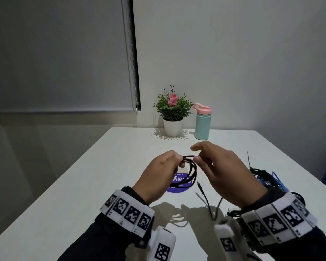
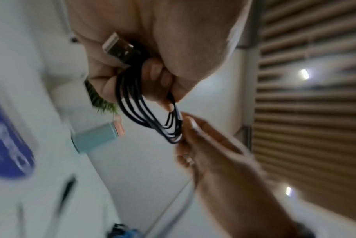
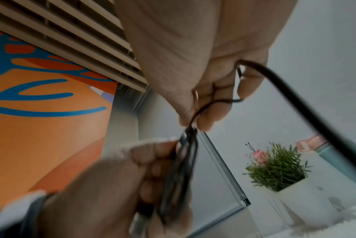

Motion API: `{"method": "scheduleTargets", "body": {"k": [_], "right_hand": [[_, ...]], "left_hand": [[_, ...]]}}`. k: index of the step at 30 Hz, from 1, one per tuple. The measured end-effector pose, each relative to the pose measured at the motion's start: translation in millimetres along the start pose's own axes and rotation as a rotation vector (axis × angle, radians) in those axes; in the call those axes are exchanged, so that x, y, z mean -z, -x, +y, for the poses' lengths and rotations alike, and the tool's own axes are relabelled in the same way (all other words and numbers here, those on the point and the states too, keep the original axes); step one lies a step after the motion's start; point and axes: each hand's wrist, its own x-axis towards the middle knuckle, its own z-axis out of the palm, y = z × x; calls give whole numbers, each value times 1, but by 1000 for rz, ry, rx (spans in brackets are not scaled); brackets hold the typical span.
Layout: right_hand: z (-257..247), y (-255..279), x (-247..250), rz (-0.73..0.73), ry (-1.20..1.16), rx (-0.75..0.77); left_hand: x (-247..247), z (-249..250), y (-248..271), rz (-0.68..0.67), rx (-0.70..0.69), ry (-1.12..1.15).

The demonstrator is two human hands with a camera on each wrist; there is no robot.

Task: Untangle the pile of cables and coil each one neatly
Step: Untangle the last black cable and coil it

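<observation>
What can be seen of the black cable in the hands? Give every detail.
The thin black cable is wound into several round loops, held above the white table. The left hand grips the bundle with its silver-tipped USB plug; the right hand pinches the loops' far side. A loose tail ending in a small plug trails onto the table.

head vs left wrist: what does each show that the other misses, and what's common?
Head only: the tangled pile of cables at the table's right edge, the cable's loose end trailing onto the table, and the whole potted plant.

Left wrist only: a USB plug tucked in the left hand's grip beside the loops, and slatted ceiling panels.

Both: the black coil held by the left hand, the right hand pinching its far side, the teal bottle, the purple sticker.
</observation>
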Motion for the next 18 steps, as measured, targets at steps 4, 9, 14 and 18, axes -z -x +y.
{"method": "scheduleTargets", "body": {"k": [4,9,14,18], "right_hand": [[9,-2,-2,91,-237,-56],[7,-1,-20,-69,-738,-317],[7,-2,-11,-151,-868,-349],[9,-1,-9,-162,-841,-351]], "left_hand": [[-2,4,4,-77,-37,16],[2,13,5,-105,-94,101],[4,10,2,-52,-194,-129],[1,2,1,-24,-203,-253]]}}
